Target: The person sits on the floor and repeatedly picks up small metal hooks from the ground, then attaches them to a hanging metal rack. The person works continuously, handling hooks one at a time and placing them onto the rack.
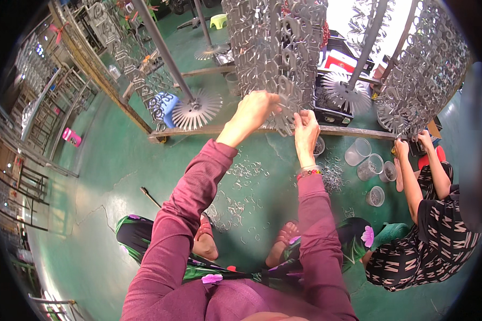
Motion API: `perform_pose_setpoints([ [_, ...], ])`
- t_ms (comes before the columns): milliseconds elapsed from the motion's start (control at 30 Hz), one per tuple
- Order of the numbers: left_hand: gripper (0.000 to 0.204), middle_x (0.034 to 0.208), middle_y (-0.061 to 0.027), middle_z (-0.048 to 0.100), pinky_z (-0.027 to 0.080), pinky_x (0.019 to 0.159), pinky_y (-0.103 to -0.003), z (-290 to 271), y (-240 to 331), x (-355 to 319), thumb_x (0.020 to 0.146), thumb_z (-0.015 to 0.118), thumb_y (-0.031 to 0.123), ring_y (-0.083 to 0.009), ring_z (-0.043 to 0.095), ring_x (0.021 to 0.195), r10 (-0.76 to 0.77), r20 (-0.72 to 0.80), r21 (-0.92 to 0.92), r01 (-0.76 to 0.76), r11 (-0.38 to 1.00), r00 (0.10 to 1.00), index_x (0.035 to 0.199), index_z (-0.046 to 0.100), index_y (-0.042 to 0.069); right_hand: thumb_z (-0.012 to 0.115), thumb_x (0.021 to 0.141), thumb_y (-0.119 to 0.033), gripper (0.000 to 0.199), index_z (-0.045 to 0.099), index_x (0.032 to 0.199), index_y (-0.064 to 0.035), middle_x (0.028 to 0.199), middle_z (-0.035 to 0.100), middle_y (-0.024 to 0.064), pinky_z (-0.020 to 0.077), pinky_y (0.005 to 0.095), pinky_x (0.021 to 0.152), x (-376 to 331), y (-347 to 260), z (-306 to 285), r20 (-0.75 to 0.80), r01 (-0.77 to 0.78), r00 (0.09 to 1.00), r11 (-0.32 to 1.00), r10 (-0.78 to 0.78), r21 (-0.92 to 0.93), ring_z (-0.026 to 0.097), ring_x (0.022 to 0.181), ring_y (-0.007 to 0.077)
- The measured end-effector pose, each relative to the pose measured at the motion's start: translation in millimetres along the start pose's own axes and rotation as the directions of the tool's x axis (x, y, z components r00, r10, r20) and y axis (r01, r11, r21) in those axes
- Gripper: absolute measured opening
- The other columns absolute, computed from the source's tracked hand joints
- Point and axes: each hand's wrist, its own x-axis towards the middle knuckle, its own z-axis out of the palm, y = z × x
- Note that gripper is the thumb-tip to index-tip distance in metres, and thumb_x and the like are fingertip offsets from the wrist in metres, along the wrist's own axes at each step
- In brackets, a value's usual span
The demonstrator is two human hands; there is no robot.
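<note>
Strings of flat silver metal pieces (273, 43) hang in a dense cluster in front of me. My left hand (253, 111) reaches to the bottom of this cluster, its fingers closed at the edge of a silver metal piece (287, 99). On the other side of the same lower bunch, my right hand (307, 132) is raised with thumb and fingertips pinched together on it. Exactly which parts lie between the fingers is too small to make out. Small wire hooks (235, 206) lie scattered on the floor below my hands, and a denser pile of hooks (333, 174) lies to the right.
A wooden rail (198, 132) runs low across the front. Slotted metal discs on poles stand left (197, 111) and right (344, 92). Clear plastic tubs (358, 152) sit right of my hand. A co-worker's hands (401, 148) work at far right. A blue stool (167, 108) stands left.
</note>
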Motion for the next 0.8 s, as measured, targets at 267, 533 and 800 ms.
perform_pose_setpoints([
  [267,0.013,0.081,-0.0162,0.061,0.049,0.064,-0.046,16,13,2,0.08,0.06,0.013,-0.0365,0.062,0.078,0.022,-0.207,0.123,0.004,0.992,0.978,0.092,0.066,0.008,0.05,0.087,0.004,0.017,0.039,0.1,0.0036,0.078,0.061,0.0177,0.0552,0.0291,0.044,-14,-1,-11,0.075,-0.146,0.989,0.942,0.129,0.302,0.066,0.065,0.0216],
  [533,0.019,0.084,-0.0155,0.063,0.052,0.066,-0.042,27,18,7,0.076,0.06,0.006,-0.0328,0.064,0.08,0.054,-0.207,0.17,-0.018,0.985,0.977,0.094,0.068,0.008,0.051,0.083,0.002,0.018,0.058,0.099,0.0021,0.091,0.066,0.0158,0.0523,0.0307,0.052,-36,-33,-38,0.034,-0.004,0.999,0.99,0.009,-0.142,0.065,0.064,0.0199],
  [800,0.022,0.084,-0.0142,0.066,0.052,0.066,-0.041,22,28,10,0.077,0.059,0.003,-0.0318,0.065,0.081,0.077,-0.149,0.118,-0.059,0.991,0.986,0.096,0.068,0.007,0.067,0.078,-0.01,0.022,0.066,0.099,-0.0034,0.081,0.057,0.0124,0.0452,0.04,0.069,-21,-39,-39,0.061,0.271,0.958,0.818,-0.28,-0.507,0.057,0.076,0.0295],
])
